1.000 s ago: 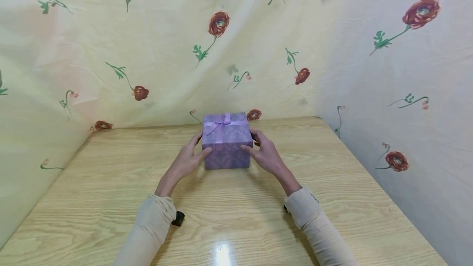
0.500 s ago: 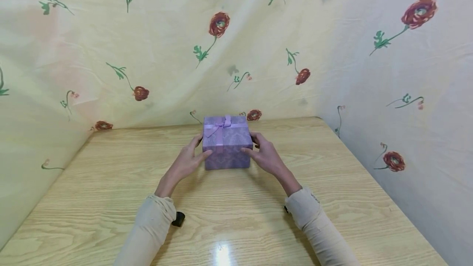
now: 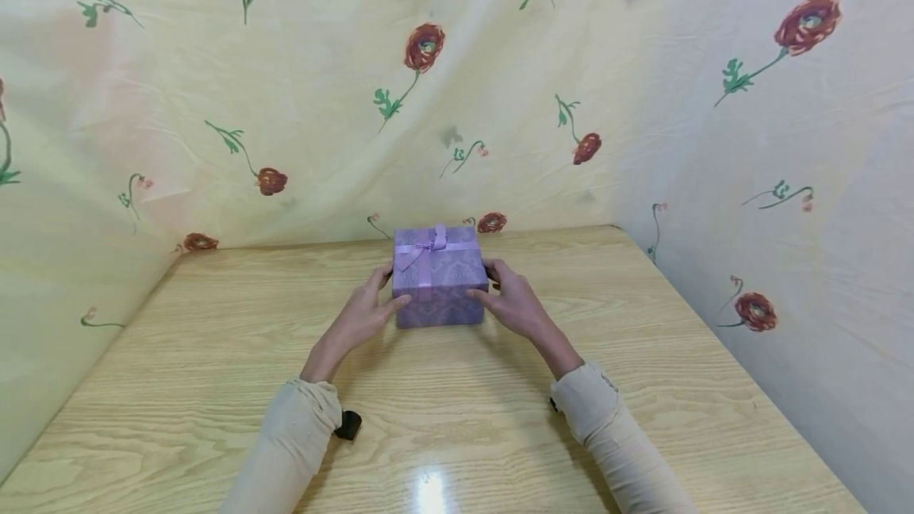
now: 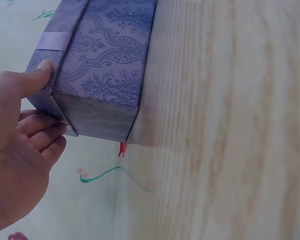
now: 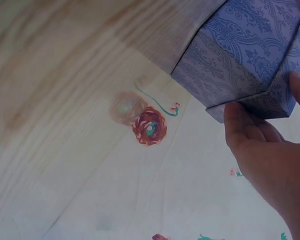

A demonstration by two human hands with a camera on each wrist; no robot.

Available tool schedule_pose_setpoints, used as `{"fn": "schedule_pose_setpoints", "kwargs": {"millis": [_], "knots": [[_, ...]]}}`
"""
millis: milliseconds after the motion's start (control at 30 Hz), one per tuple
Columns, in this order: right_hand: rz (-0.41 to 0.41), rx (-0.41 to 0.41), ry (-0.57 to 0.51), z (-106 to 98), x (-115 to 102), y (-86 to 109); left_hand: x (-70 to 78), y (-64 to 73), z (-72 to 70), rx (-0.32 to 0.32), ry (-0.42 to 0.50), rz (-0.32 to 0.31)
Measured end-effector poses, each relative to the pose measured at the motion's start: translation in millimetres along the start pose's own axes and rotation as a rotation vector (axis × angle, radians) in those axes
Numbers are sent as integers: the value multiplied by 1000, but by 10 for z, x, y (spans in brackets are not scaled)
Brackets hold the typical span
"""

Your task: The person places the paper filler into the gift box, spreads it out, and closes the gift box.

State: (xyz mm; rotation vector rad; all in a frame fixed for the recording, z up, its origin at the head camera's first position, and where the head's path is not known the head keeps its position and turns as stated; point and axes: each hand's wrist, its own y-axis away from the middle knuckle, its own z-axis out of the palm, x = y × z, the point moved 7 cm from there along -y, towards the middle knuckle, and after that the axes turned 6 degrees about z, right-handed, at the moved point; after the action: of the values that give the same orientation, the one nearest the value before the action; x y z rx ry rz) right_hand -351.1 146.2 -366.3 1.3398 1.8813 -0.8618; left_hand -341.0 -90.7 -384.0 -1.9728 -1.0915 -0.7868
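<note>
A purple patterned gift box [image 3: 443,314] stands on the wooden table. Its lid [image 3: 457,264], tied with a lilac ribbon and bow [image 3: 431,243], sits over the top of the box, its rim overlapping the walls. My left hand [image 3: 360,312] grips the lid's left side, thumb on the front rim and fingers on the side; the left wrist view shows that thumb [image 4: 40,75] near the ribbon band. On the right side my right hand [image 3: 517,304] holds the lid likewise, with fingertips [image 5: 235,112] at the rim's lower edge. The box's inside is hidden.
The wooden table [image 3: 443,387] spreads around the box, its far edge just behind. A flowered cloth [image 3: 321,101] hangs along the back and both sides. Near the left sleeve [image 3: 286,443] a small black object [image 3: 348,424] shows.
The lid has come down a little over the box, both hands lowering with it, so less of the front wall shows below its rim. The box body stays in place.
</note>
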Motion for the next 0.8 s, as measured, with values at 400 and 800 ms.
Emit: {"fn": "schedule_pose_setpoints", "kwargs": {"millis": [400,800], "knots": [[19,-3,2,5,20,-7,4,5,1,6,-3,7],[75,-34,4,-25,99,34,-67,64,-14,-33,-32,-66]]}}
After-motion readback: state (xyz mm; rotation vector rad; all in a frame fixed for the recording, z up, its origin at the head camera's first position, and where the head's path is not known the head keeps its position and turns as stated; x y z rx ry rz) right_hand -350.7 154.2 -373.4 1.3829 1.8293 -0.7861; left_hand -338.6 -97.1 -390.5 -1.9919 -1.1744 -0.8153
